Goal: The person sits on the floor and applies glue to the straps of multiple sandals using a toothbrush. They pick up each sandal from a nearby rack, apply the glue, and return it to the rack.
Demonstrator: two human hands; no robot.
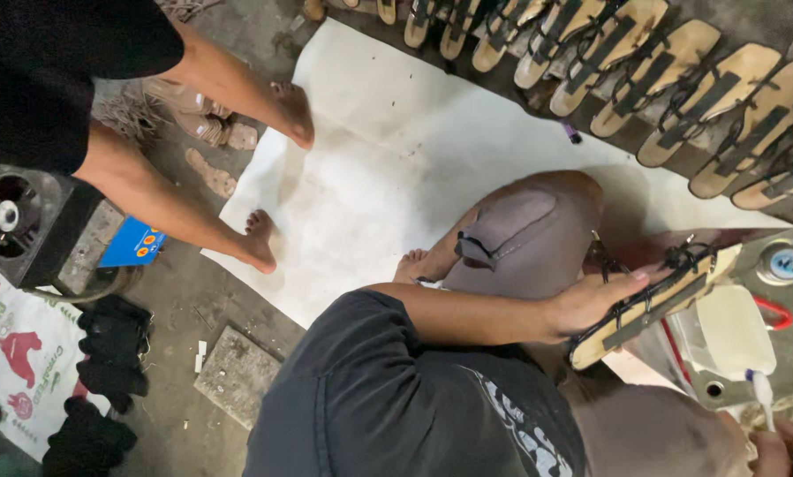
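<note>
My left hand (591, 305) grips a tan-soled sandal with black straps (657, 305) by its heel end and holds it tilted over my lap. At the bottom right corner my right hand (781, 449) holds a small white brush (761, 390) upright, just below the sandal. A white plastic tub (728, 334) sits on a flat metal can (789, 305) right beside the sandal. My bent knee (538, 225) and bare foot (421, 263) lie to the left of it.
A row of several finished sandals (679, 71) lines the top right. Another person's bare legs (260, 238) stand at the edge of a white sheet (396, 150). On the left are a dark motor unit (12, 216), a blue box (134, 243), black cloths (109, 340) and a wooden block (236, 373).
</note>
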